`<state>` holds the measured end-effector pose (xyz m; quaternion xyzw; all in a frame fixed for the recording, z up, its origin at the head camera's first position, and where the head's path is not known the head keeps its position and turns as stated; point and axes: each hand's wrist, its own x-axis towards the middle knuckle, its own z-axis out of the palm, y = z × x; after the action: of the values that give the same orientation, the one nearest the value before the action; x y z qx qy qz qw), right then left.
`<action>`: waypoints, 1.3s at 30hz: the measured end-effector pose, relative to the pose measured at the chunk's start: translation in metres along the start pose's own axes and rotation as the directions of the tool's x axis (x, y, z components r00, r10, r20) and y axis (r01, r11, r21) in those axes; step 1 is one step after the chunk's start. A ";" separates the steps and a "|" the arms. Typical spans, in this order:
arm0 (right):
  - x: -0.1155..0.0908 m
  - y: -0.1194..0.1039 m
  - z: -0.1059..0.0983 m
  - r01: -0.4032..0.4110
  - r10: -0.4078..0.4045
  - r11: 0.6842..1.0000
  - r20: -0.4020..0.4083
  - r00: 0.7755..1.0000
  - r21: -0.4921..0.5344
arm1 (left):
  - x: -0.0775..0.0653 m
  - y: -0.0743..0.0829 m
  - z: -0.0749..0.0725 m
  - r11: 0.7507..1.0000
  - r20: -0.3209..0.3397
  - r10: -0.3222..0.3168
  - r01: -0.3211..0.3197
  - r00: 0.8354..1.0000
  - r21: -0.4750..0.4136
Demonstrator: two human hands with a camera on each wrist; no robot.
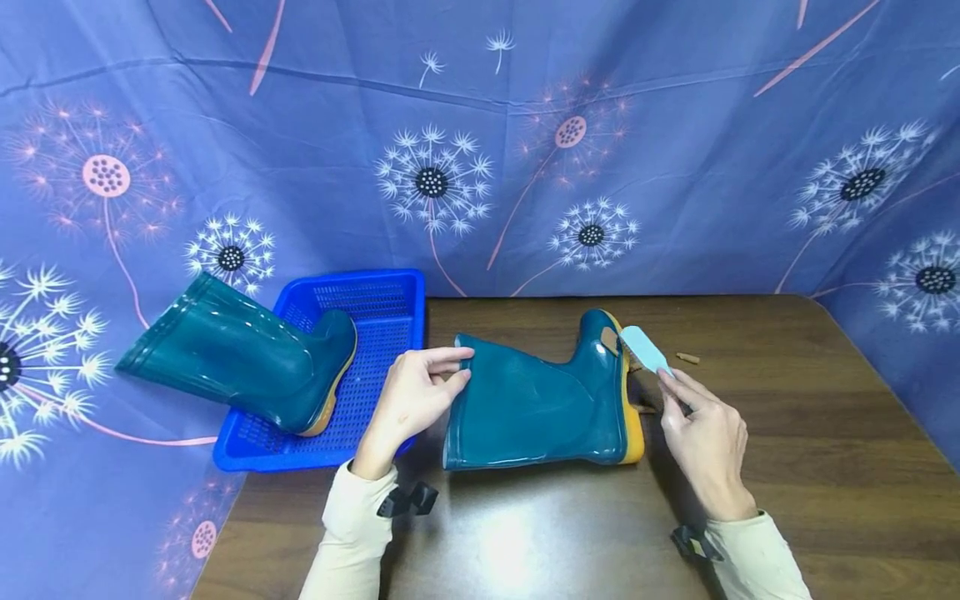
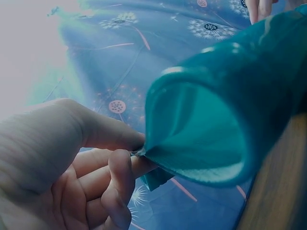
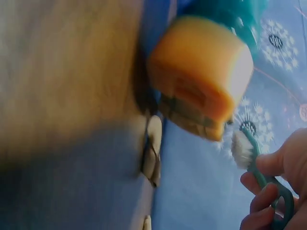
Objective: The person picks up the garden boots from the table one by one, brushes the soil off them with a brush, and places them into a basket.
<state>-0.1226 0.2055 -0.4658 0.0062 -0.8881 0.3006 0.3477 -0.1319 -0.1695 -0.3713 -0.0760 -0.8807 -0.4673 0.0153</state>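
Observation:
A teal rubber boot (image 1: 525, 408) with a yellow sole lies on its side, toe pointing away and sole facing right. My left hand (image 1: 420, 396) pinches the rim of its shaft between thumb and fingers; the left wrist view looks into the boot opening (image 2: 201, 129). In my right hand (image 1: 705, 442) is a brush (image 1: 645, 347) with a light blue back, held by its handle beside the sole near the toe. White bristles (image 3: 242, 149) show in the right wrist view. A brown patch (image 1: 610, 340) sticks to the boot's toe.
A second teal boot (image 1: 225, 354) leans in a blue plastic basket (image 1: 382, 375) on the left, its shaft over the side. Small brown pieces (image 1: 687, 358) lie on the wooden table (image 1: 810, 433) beyond the sole. A dandelion-patterned blue cloth (image 1: 495, 250) hangs behind.

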 end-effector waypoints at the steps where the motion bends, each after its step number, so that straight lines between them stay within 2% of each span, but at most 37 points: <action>1: 0.001 0.000 0.000 -0.007 0.007 1.000 -0.015 1.000 0.004 | 0.000 0.000 0.000 1.000 0.000 0.001 -0.001 1.000 0.004; 3: 0.001 -0.002 0.000 0.023 -0.022 1.000 -0.015 1.000 0.016 | 0.000 0.000 -0.001 1.000 -0.002 0.001 0.000 1.000 0.009; 6: 0.000 -0.005 0.005 0.136 -0.138 0.990 0.033 0.990 0.035 | 0.000 0.000 -0.001 1.000 -0.008 -0.002 0.002 1.000 0.014; 8: -0.001 -0.006 0.008 0.184 -0.186 0.982 0.055 0.981 0.032 | 0.000 0.001 -0.001 1.000 -0.007 -0.005 0.005 1.000 0.013; 10: -0.001 -0.005 0.010 0.168 -0.168 0.986 0.046 0.985 0.010 | 0.000 0.001 0.000 1.000 -0.001 -0.006 0.006 1.000 0.012; 14: 0.002 -0.002 0.008 0.052 -0.053 0.998 -0.013 0.999 -0.024 | -0.001 0.002 0.000 1.000 -0.001 -0.006 0.006 1.000 0.010; 16: 0.004 -0.002 0.007 0.025 -0.025 1.000 -0.019 1.000 -0.008 | -0.001 0.002 0.000 1.000 -0.008 -0.005 0.005 1.000 0.012; 22: 0.005 -0.008 0.011 0.069 -0.071 0.997 0.055 0.996 0.043 | -0.001 0.001 -0.001 1.000 -0.018 -0.002 0.002 1.000 0.011; 28: 0.011 -0.007 0.007 -0.019 0.019 1.000 0.010 1.000 -0.007 | -0.002 0.000 -0.001 1.000 -0.017 -0.006 0.006 1.000 0.015; 30: 0.013 -0.009 0.007 0.008 -0.008 1.000 0.014 1.000 0.012 | -0.003 0.001 -0.003 1.000 -0.020 -0.011 0.012 1.000 0.018; 33: 0.014 -0.012 0.012 0.093 -0.095 0.995 0.063 0.993 0.033 | -0.003 0.001 -0.004 1.000 -0.025 -0.013 0.013 1.000 0.020; 35: 0.014 -0.014 0.015 0.114 -0.116 0.993 0.088 0.989 0.025 | -0.002 0.001 -0.004 1.000 -0.021 -0.012 0.012 1.000 0.017; 39: 0.015 -0.014 0.016 0.037 -0.034 0.998 0.047 0.998 -0.055 | -0.002 0.001 -0.004 1.000 -0.009 -0.007 0.007 1.000 0.015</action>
<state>-0.1403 0.1886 -0.4582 0.0194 -0.9036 0.2694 0.3326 -0.1296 -0.1726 -0.3684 -0.0707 -0.8844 -0.4609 0.0182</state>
